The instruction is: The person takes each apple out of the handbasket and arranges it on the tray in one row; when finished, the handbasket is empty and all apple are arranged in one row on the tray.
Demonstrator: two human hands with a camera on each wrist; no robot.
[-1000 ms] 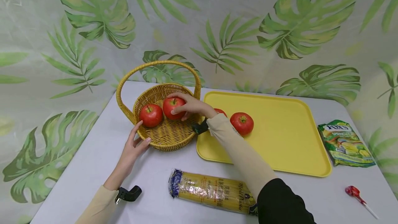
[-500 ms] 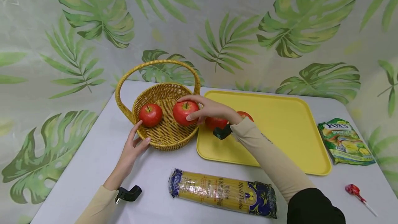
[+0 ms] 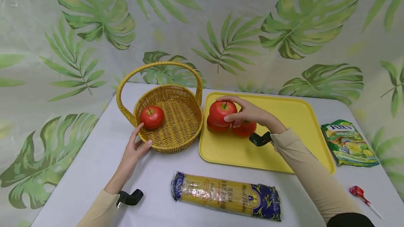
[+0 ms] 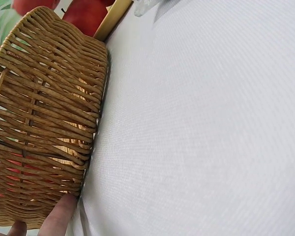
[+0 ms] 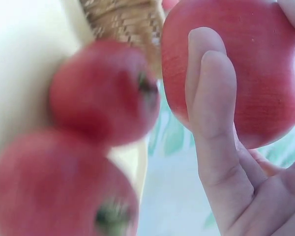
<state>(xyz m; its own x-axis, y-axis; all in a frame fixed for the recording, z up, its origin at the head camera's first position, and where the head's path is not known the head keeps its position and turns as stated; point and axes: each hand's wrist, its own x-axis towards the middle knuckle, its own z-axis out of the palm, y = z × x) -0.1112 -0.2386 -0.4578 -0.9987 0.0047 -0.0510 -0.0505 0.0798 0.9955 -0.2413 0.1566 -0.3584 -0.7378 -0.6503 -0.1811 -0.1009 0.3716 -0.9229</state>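
A red apple (image 3: 223,113) is in the grip of my right hand (image 3: 252,112), thumb in front and fingers around its far side. The right wrist view shows this held apple (image 5: 255,73) close up. It hangs over the yellow tray (image 3: 284,150), above two more apples, one partly behind it (image 3: 217,128) and one beneath the hand (image 3: 245,129). My left hand (image 3: 134,151) touches the near left side of the wicker basket (image 3: 172,146) with spread fingers. One fingertip (image 4: 64,206) presses low on the weave in the left wrist view. A single apple (image 3: 152,117) sits inside the basket.
A pack of spaghetti (image 3: 227,196) lies in front of the tray. Right of the tray are a green candy bag (image 3: 350,143) and a red lollipop (image 3: 358,192). The basket's tall arched handle (image 3: 161,64) rises behind its bowl. A leaf-patterned cloth (image 3: 230,27) hangs behind the table.
My right hand has carried an apple out of the basket, rightward over its rim to above the tray. The left hand and the basket have stayed in place.
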